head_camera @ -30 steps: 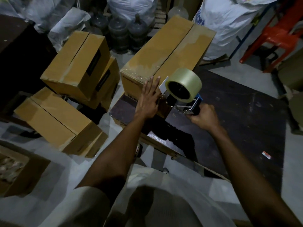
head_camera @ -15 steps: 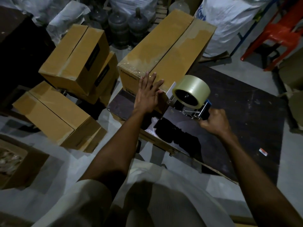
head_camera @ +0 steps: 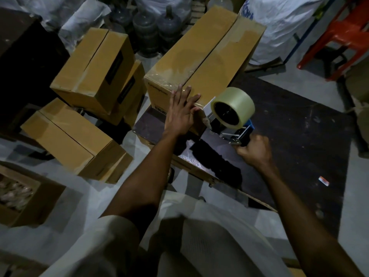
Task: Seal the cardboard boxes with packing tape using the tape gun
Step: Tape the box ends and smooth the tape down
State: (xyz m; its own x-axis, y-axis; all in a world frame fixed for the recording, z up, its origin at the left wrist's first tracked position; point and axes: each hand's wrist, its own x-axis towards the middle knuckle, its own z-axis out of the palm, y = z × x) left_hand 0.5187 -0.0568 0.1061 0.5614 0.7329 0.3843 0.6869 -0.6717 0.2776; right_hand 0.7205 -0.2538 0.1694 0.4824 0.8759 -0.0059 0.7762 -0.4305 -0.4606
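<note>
You can read very little here. On the near end of the long cardboard box (head_camera: 199,56) there is a small dark word, too blurred to read, and bolder print below it is partly hidden by your left hand (head_camera: 179,114). Blue letters on the white sack (head_camera: 279,27) look like "Kor". The black labels on the stacked box (head_camera: 95,64) are illegible.

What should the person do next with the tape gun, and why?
Probably tilt the tape gun and tug it to cut the tape. The gun sits at the near end of the long box, past its top edge, with the right hand gripping it, and the left hand presses flat on that end, ready to smooth the tape down.
</note>
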